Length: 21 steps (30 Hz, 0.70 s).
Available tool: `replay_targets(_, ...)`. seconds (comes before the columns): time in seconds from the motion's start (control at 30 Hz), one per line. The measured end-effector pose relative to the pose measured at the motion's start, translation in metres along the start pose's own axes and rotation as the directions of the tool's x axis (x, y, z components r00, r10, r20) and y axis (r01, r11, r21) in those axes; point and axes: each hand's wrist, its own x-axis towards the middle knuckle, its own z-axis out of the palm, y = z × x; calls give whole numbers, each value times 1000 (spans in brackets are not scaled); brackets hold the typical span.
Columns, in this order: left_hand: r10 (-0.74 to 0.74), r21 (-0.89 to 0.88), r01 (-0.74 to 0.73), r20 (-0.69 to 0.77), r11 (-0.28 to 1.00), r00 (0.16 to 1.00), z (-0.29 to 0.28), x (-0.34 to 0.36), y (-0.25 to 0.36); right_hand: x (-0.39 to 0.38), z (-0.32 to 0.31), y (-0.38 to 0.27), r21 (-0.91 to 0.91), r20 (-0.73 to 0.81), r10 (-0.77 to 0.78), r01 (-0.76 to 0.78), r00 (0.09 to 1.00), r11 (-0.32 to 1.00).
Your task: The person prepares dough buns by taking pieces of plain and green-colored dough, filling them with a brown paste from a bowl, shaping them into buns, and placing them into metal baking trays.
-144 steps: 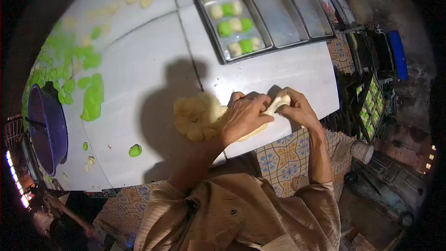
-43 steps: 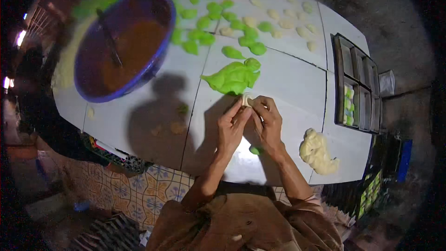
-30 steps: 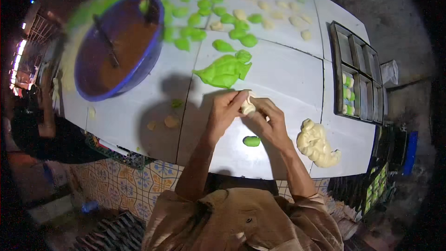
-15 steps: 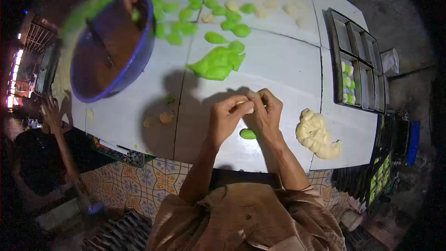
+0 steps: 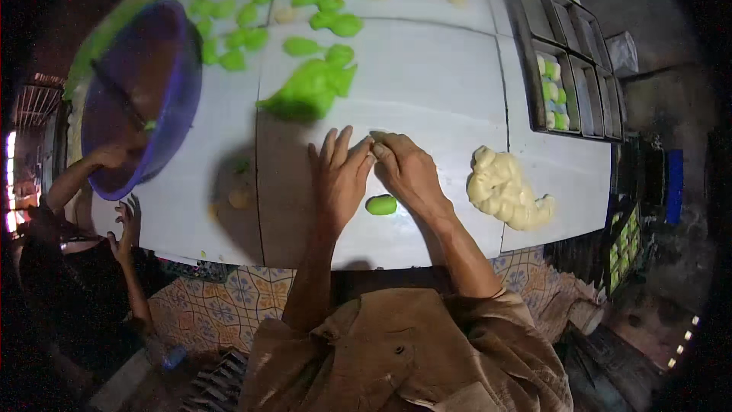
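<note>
My left hand [image 5: 341, 175] rests at the table's middle with its fingers stretched apart, thumb meeting the right hand. My right hand [image 5: 406, 175] has bent fingers pinched on a small pale dough piece, mostly hidden at the fingertips. A short green dough roll [image 5: 381, 204] lies between my forearms, below the hands. A large green dough lump [image 5: 301, 88] is beyond them. To the right sits a folded cream dough mass [image 5: 496, 191] on the white tiled table [image 5: 419, 53].
A blue basin [image 5: 183, 53] of brown contents stands left, with a co-worker's hand [image 5: 107, 156] reaching in and another hand [image 5: 123, 225] beside it. Scattered green and pale pieces [image 5: 236, 57] cover the far left. A divided metal tray [image 5: 583, 88] holding dough pieces lies at right.
My left fingers have spread from their grip on the pale dough, while my right stays pinched. Co-worker hands have shifted around the basin. The whole view has shifted slightly.
</note>
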Motion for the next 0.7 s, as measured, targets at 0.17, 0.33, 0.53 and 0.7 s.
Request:
replay_targets(0.17, 113, 14, -112, -129, 994, 985, 36, -2, -17, -38, -47, 7, 291, -145, 224, -175, 964, 941)
replay_targets(0.33, -94, -68, 94, 5, 993, 996, 22, -4, -18, -91, -87, 52, 170, -280, 121, -75, 952, 983)
replay_targets(0.53, 105, -100, -110, -51, 989, 993, -6, 12, 28, -145, -143, 66, 256, -402, 472, -398, 785, 881)
replay_targets(0.7, -65, -167, 58, -39, 984, 997, -17, 14, 20, -117, -84, 40, 52, -153, -51, 60, 987, 997)
